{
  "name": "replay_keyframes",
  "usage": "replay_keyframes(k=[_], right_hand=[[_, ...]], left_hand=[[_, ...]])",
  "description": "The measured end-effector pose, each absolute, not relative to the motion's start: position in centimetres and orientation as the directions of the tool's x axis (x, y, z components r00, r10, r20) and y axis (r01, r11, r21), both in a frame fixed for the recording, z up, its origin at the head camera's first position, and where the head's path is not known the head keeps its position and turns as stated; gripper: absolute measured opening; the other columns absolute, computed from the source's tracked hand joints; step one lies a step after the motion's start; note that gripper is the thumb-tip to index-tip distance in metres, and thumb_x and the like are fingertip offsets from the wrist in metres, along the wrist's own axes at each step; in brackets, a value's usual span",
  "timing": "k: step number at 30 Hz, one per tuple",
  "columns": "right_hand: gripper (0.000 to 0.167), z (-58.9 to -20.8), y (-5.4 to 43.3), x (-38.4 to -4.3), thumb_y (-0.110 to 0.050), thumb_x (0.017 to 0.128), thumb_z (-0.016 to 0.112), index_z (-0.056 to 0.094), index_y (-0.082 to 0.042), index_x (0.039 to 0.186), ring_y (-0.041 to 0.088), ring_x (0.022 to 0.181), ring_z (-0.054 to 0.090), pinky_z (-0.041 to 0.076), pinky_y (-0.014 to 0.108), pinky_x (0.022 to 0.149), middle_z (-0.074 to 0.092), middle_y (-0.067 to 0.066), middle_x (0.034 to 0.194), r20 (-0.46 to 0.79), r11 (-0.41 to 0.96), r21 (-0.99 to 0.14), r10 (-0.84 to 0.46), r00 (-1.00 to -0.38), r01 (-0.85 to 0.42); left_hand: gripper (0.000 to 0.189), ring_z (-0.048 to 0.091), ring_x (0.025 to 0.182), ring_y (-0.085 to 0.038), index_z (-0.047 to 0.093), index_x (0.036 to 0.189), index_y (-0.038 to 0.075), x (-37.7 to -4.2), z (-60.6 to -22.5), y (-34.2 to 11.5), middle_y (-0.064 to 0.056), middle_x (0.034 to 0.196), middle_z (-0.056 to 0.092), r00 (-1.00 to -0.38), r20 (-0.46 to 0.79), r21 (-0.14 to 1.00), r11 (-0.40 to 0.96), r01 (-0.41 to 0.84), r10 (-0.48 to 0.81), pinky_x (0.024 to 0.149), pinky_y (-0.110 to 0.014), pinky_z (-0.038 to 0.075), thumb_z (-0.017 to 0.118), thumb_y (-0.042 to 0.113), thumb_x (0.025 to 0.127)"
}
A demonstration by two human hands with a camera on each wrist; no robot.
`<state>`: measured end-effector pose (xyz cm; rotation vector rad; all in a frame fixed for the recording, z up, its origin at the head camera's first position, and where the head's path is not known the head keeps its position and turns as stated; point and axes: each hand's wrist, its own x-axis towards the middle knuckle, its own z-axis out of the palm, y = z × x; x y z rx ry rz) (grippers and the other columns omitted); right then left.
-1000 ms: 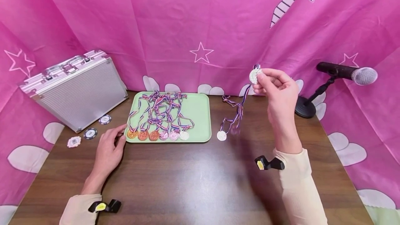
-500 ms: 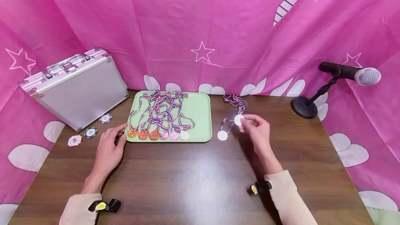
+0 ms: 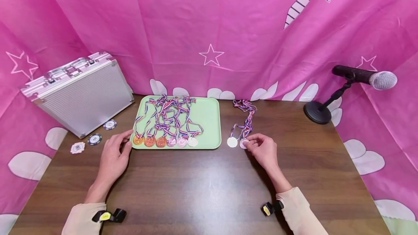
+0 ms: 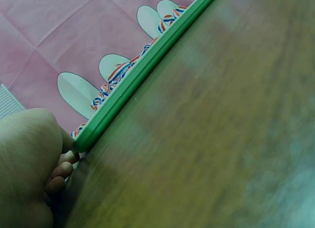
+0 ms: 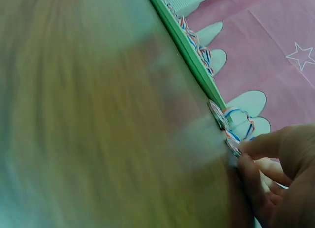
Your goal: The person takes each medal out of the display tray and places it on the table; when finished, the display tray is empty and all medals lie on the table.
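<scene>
My right hand (image 3: 263, 151) pinches the edge of a silver medal (image 3: 244, 143) between thumb and fingertips, low over the table. The medal's striped ribbon (image 3: 249, 118) trails back behind it. Just left of it lies another silver medal (image 3: 232, 142). On the light green tray (image 3: 210, 119) several medals stand in a row along the front edge: a gold one (image 3: 138, 140), bronze ones (image 3: 155, 141) and silver ones (image 3: 182, 141), their ribbons tangled behind. At the tray's front left corner, my left hand (image 3: 114, 155) holds the edge; the left wrist view shows its thumb and curled fingers around the corner (image 4: 84, 142).
A silver case (image 3: 85, 97) stands back left, with poker chips (image 3: 94, 139) in front of it. A microphone (image 3: 365, 77) on a black stand (image 3: 317, 112) is back right. Pink curtain (image 3: 183, 28) closes the back and sides of the wooden table (image 3: 196, 184).
My right hand has lowered the silver medal from above the table's back right down beside the other loose medal; its ribbon now lies on the table. The left hand has stayed at the tray.
</scene>
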<state>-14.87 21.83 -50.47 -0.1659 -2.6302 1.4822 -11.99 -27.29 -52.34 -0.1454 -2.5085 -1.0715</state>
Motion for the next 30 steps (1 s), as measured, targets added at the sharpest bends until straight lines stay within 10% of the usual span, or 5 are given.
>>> replay_keyframes(k=[6, 30], right_hand=[[0.016, -51.0, 21.6, -15.0, -0.014, 0.083, 0.098, 0.089, -0.008, 0.094, 0.012, 0.069, 0.067, 0.047, 0.021, 0.067, 0.078, 0.005, 0.079, 0.175, 0.662, -0.748, 0.132, -0.976, -0.045], [0.013, -50.5, 19.2, -13.5, -0.002, 0.084, 0.094, 0.087, -0.003, 0.094, 0.003, 0.063, 0.059, 0.044, 0.011, 0.06, 0.074, 0.007, 0.075, 0.259, 0.513, -0.843, 0.116, -0.959, -0.166]], left_hand=[[0.04, 0.057, 0.111, -0.043, 0.067, 0.143, -0.006, -12.0, -52.2, -27.1, -0.028, 0.119, 0.068, -0.912, 0.404, 0.671, 0.698, 0.248, -0.064, 0.094, -0.05, 0.035, 0.064, -0.006, 0.103], [0.04, 0.057, 0.111, -0.042, 0.067, 0.143, -0.005, -12.0, -52.3, -27.3, -0.027, 0.119, 0.068, -0.916, 0.395, 0.675, 0.699, 0.237, -0.071, 0.094, -0.051, 0.035, 0.064, -0.007, 0.103]])
